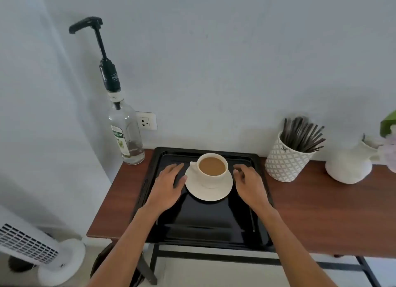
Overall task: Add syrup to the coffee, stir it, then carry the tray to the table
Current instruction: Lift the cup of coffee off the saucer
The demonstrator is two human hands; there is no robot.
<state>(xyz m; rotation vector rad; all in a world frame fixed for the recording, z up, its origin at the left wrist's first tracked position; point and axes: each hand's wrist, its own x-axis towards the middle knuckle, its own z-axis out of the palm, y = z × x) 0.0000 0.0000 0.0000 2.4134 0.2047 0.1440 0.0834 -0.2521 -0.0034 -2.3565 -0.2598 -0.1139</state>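
Observation:
A white cup of milky coffee [212, 166] stands on a white saucer [209, 191] at the back of a black tray [205, 224] on a brown table. My left hand [169, 185] hovers over the tray just left of the saucer, fingers spread and holding nothing. My right hand [249, 183] is just right of the saucer, fingers slightly curled and holding nothing. A clear syrup bottle [126, 134] with a tall black pump stands at the table's back left corner, nearly drained.
A patterned white pot of dark stir sticks [288, 156] stands right of the tray. A white vase [351, 164] with flowers is further right. A wall socket [146, 120] sits behind the bottle. A white fan [32, 246] stands on the floor at left.

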